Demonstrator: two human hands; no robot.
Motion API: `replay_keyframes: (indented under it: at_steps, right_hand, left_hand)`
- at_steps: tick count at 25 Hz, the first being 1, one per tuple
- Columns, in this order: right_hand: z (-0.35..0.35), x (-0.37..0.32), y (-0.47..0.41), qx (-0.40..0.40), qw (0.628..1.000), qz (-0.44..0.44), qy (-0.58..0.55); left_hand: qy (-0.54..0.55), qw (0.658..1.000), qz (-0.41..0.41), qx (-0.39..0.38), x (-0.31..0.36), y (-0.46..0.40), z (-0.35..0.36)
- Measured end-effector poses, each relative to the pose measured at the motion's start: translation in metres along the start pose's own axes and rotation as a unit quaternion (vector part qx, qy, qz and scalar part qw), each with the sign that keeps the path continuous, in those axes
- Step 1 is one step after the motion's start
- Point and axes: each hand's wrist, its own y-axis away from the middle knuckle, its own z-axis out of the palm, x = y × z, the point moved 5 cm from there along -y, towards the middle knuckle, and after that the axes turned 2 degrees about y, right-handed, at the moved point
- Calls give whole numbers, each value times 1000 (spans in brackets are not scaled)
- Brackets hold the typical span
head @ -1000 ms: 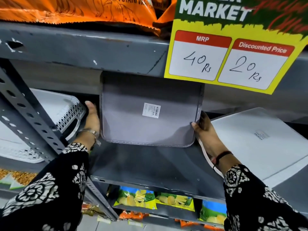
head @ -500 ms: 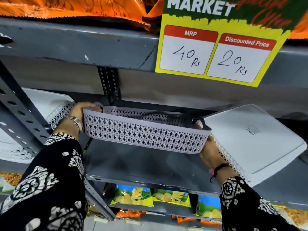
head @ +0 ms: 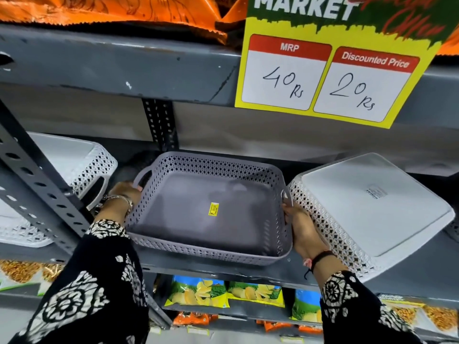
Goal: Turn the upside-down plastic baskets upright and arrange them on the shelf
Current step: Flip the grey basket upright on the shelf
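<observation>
The grey basket is now upright, with its open side up. One second ago its flat bottom faced the camera, and half a second ago it was seen from the side, so the turn is just finished. It sits low on the shelf between the two white baskets, a little tilted toward the camera; I cannot tell if its bottom is fully down on the shelf.

The left hand holds the left handle, with the fingers curled around the rim. The right hand holds the right side, the fingers closed on the wall just below the right handle. Both hands still grip it.

For the task, I judge that this basket is nearly done and only needs to be let go or pushed back. The right white basket lies bottom up, leaning, and almost touches the grey one; it probably comes next. The left white basket also seems upside-down.

The left white basket is partly behind the post and cut by the picture edge. The fingertips of both hands are hidden by the grey basket. The small yellow sticker inside cannot be read.
</observation>
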Motion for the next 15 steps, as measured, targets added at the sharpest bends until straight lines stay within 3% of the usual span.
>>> replay_keyframes:
  at_steps: [15]
  right_hand:
    - [1,2,-6,20,999,-37,-12]
  left_hand:
    - [33,999,8,12,-16,-8,8]
